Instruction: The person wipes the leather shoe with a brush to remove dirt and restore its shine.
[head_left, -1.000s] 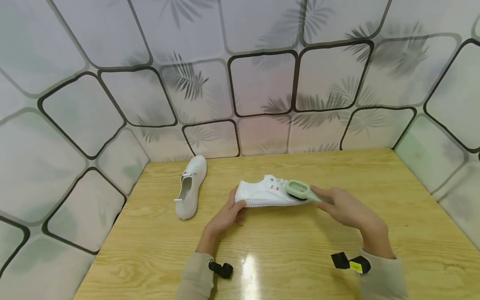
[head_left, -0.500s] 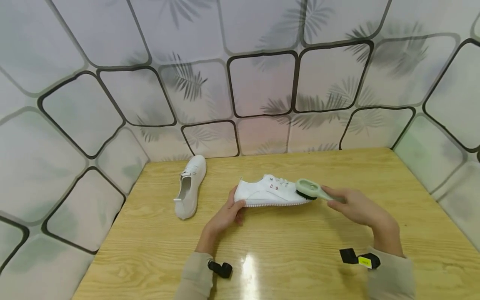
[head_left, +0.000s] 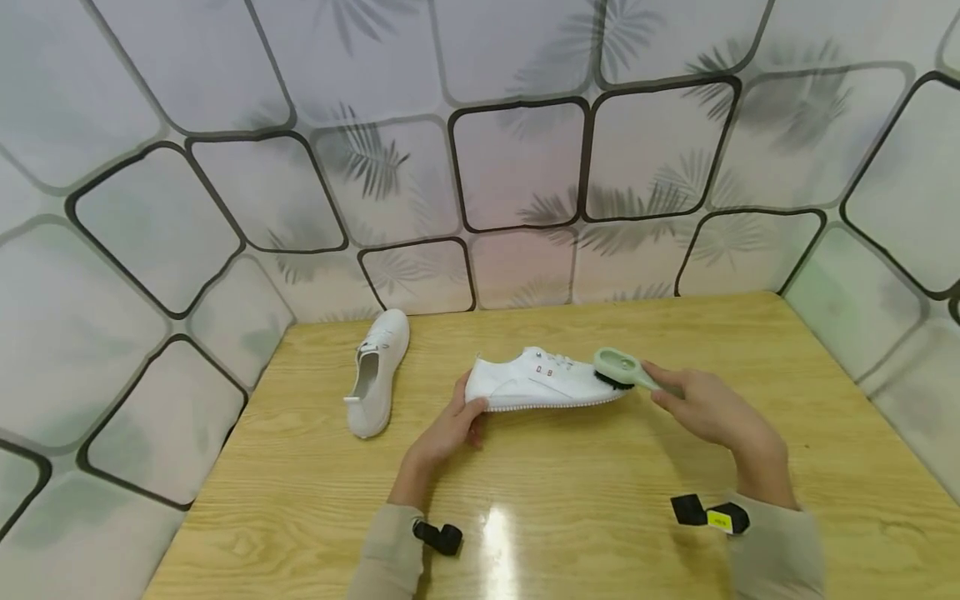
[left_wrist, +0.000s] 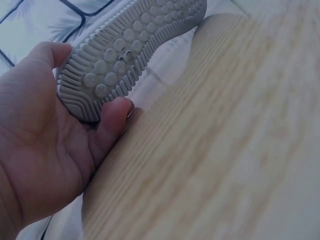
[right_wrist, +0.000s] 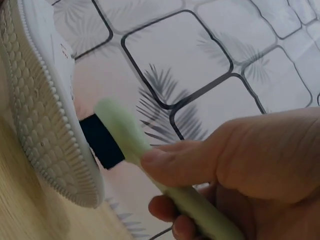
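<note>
My left hand [head_left: 447, 427] grips a white lace-up shoe [head_left: 536, 382] by its heel, thumb on the near side. The shoe's toe points right, and its ridged sole [left_wrist: 117, 57] shows in the left wrist view. In my right hand [head_left: 708, 407] is a pale green brush [head_left: 619, 367], held by its handle. Its dark bristles [right_wrist: 102, 141] lie against the toe of the shoe in the right wrist view. My right thumb lies along the handle close to the brush head, fingers curled beneath.
A second white shoe [head_left: 380, 373] stands on the wooden table [head_left: 570, 500] to the left, toe toward the back wall. Patterned cloth walls [head_left: 525, 167] rise at the back and both sides. Each sleeve carries a black strapped device.
The brush and my right hand have moved right along the shoe, from near the laces to the toe. My left hand still holds the heel.
</note>
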